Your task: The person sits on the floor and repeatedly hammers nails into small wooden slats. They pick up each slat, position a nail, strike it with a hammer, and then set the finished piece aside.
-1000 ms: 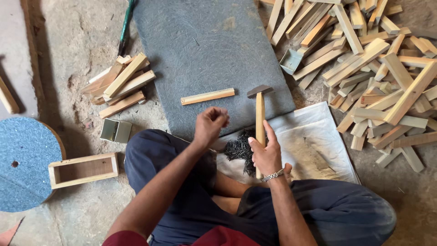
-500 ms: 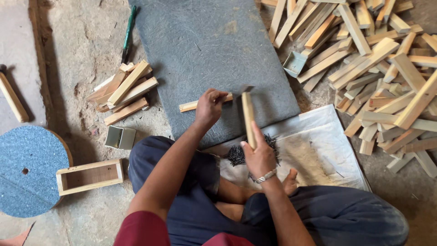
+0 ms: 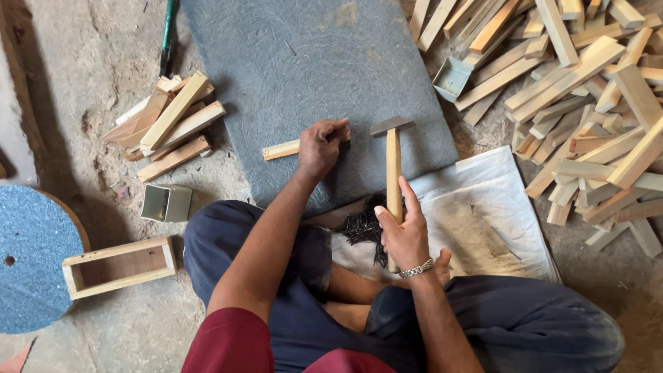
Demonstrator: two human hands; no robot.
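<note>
**Inspector:** Start with the hands.

**Assistant:** The left hand [image 3: 322, 144] rests curled on a short wood strip [image 3: 281, 149], fingers pressed down over its right end; whether a nail sits under the fingertips, I cannot tell. The strip lies on the grey slab [image 3: 304, 69], its free end pointing to nine o'clock. The right hand [image 3: 404, 231] is wrapped around the handle of a hammer [image 3: 393, 162], index finger laid along the shaft. The metal head points to twelve o'clock, just beside the left hand at its three o'clock, apart from the strip.

**Inspector:** Materials nearby?

**Assistant:** A dark heap of nails [image 3: 362, 224] lies at nine o'clock of the right hand, on a white sheet [image 3: 483, 214]. A large pile of cut strips [image 3: 587, 90] sits at two o'clock. A smaller stack of strips [image 3: 173, 121] is at nine o'clock of the left hand.

**Inspector:** Progress?

**Assistant:** One open wooden box [image 3: 119, 266] stands finished-looking at seven o'clock, beside a blue disc [image 3: 31, 255]. The strip in hand appears single, joined to nothing. In my judgement this piece is at its very start, with most stock unused.
</note>
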